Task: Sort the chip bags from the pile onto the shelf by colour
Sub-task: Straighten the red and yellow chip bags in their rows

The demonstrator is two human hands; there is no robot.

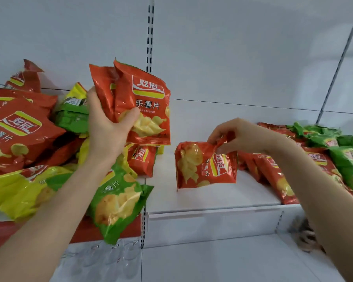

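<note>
Head view showed the mixed pile (18,139) of red, green and yellow chip bags at the left. Above it the left hand (106,129) gripped two red bags (147,102). On the white shelf (212,200), the right hand (238,135) pinched a standing red bag (204,165) by its top corner. Just right of it lay red rows (273,176), then green rows (346,159).

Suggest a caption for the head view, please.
Left hand holds two red chip bags; right hand pinches a third bag on the shelf.

White back panel (243,58), evenly lit. Slotted metal upright (150,33) splits it; second upright (336,74) runs slanted at far right.
</note>
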